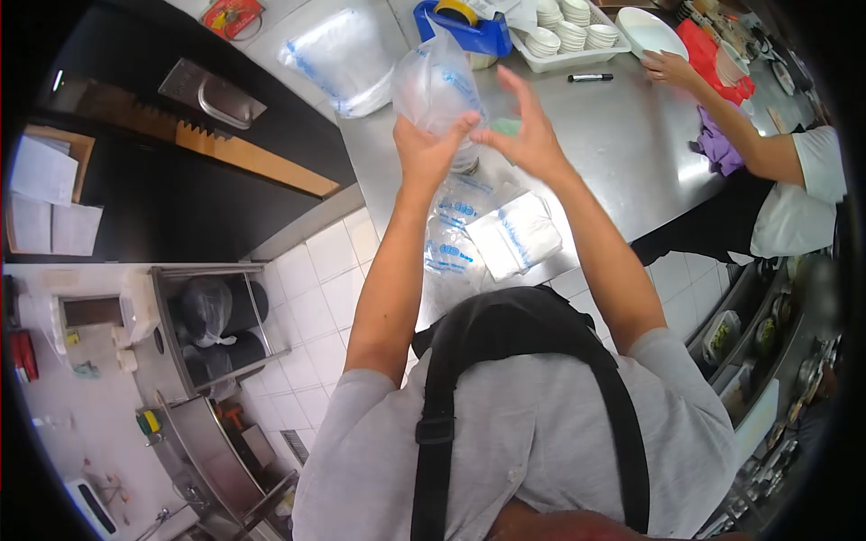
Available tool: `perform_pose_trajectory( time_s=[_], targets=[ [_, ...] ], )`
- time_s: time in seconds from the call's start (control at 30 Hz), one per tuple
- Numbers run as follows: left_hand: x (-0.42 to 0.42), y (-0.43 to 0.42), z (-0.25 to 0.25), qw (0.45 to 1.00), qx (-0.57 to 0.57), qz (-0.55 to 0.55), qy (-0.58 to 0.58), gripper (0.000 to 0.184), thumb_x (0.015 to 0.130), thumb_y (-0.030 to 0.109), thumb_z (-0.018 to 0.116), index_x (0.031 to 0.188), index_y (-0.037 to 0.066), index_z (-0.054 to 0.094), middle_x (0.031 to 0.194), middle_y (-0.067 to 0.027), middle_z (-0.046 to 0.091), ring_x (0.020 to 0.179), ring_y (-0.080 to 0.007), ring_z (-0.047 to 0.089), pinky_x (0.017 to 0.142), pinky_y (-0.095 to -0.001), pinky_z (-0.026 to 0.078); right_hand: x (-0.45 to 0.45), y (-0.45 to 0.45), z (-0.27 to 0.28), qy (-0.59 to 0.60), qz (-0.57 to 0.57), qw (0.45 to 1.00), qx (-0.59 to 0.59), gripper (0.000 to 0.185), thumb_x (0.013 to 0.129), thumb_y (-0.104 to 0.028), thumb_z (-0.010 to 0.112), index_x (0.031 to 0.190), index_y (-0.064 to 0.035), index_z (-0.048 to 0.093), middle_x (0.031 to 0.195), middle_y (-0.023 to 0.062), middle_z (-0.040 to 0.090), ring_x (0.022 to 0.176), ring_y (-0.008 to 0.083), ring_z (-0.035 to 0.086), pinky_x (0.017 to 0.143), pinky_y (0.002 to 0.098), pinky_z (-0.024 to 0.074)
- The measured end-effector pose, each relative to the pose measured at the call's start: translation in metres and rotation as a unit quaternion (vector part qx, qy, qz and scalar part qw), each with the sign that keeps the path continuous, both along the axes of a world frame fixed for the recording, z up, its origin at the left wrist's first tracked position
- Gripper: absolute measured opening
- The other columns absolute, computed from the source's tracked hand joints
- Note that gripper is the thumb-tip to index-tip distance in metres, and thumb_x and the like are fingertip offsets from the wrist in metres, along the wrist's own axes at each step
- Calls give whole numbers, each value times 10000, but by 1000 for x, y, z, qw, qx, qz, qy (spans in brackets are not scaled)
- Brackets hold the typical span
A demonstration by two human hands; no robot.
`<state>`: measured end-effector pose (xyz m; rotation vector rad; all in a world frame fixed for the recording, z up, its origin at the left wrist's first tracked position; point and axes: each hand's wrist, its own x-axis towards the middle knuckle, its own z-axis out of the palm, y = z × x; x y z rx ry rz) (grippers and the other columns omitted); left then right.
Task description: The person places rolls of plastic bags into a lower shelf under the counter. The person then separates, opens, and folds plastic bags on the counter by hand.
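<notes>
My left hand [426,151] is closed on the lower part of a clear plastic bag [437,86] with blue print, which stands up above the steel counter. Beside it my right hand [534,135] is open, its fingers spread and its thumb close to the bag; whether it touches is unclear. Under my hands shows the edge of a small round object, mostly hidden. Nearer my body lie flat printed plastic bags [456,243] and a folded white stack of bags [516,236]. Another stack of clear bags [338,63] lies at the far left.
A blue tape dispenser [469,32] stands at the back, beside a white tray [577,56] of small cups. A black marker [590,78] lies in front of that tray. At right, a co-worker's hand [667,68] touches a white bowl [645,32] near a purple cloth [719,142].
</notes>
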<state>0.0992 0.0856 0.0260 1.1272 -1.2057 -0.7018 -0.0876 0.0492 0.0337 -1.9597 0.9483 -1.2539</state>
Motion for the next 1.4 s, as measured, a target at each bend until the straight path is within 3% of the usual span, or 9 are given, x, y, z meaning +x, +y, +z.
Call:
perform_pose_trajectory(
  time_s=[0.1, 0.23, 0.53, 0.63, 0.83, 0.93, 1.1, 1.3, 1.4],
  targets=[
    [-9, -7, 14, 997, 12, 43, 56, 637, 821, 271, 907, 1301, -26, 612, 1141, -126, 723, 1049, -232, 689, 919, -355, 542, 13, -38, 15, -216, 178, 950, 137, 780, 928, -291, 801, 1533, -13, 394, 1482, 163, 532, 1369, 278, 511, 1132, 384, 423],
    [5, -15, -22, 996, 78, -45, -27, 688, 810, 273, 908, 1342, -22, 587, 1209, -141, 703, 1109, -237, 674, 952, -368, 540, 20, -48, -42, -43, 168, 956, 235, 678, 1000, -301, 722, 1549, -50, 412, 1448, 138, 583, 1324, 203, 543, 1105, 374, 454],
    [10, -9, 38, 990, -75, -82, 84, 831, 745, 162, 942, 1429, -22, 510, 1354, -144, 629, 1179, -221, 638, 1006, -370, 526, -7, -47, 12, -34, 160, 985, 50, 1005, 673, -318, 970, 1514, -88, 470, 1392, 135, 624, 1279, 266, 595, 1072, 401, 482],
    [-8, -14, 32, 997, 2, -74, 32, 748, 735, 125, 944, 1361, -39, 568, 1268, -132, 669, 1120, -204, 655, 960, -355, 547, 26, -48, -8, 23, 274, 934, 227, 1029, 655, -268, 970, 1514, -96, 432, 1447, 154, 569, 1335, 290, 552, 1090, 402, 457],
    [3, -20, -10, 988, 88, -124, -3, 560, 726, 98, 941, 1200, -30, 673, 1093, -104, 723, 987, -183, 686, 879, -340, 574, 22, -3, -54, -8, 45, 997, 68, 787, 686, -193, 922, 1385, -75, 582, 1385, 174, 574, 1283, 349, 564, 1074, 431, 451],
    [8, -20, -15, 988, 75, -131, -20, 541, 720, 103, 940, 1175, -27, 677, 1083, -95, 724, 968, -182, 688, 877, -337, 572, -27, -22, -78, 462, 20, 887, 16, 645, 790, -254, 846, 1369, -75, 626, 1384, 183, 563, 1261, 352, 568, 1027, 450, 469],
    [26, -38, -51, 968, 155, -163, -107, 534, 745, 105, 917, 1190, -62, 674, 1043, -131, 731, 963, -203, 692, 865, -350, 575, -48, -39, -163, 401, -125, 907, -5, 261, 941, -272, 670, 1052, -46, 739, 1082, 190, 695, 1030, 368, 674, 919, 456, 519],
    [19, 0, -16, 968, 67, -43, -240, 1068, 579, 247, 992, 1431, -75, 435, 1363, -253, 604, 1266, -369, 593, 1095, -417, 468, -64, -49, -147, 393, -124, 911, -3, 341, 945, -168, 661, 1262, -45, 688, 1214, 208, 690, 1046, 403, 691, 901, 499, 547],
    [5, 54, -51, 969, 5, 115, -217, 472, 776, 122, 881, 1170, -34, 672, 1083, -137, 703, 956, -226, 668, 848, -355, 550, -105, 9, -127, 258, -160, 951, 53, 452, 903, -146, 725, 1347, -91, 661, 1176, 171, 686, 926, 332, 693, 847, 442, 560]
  ],
)
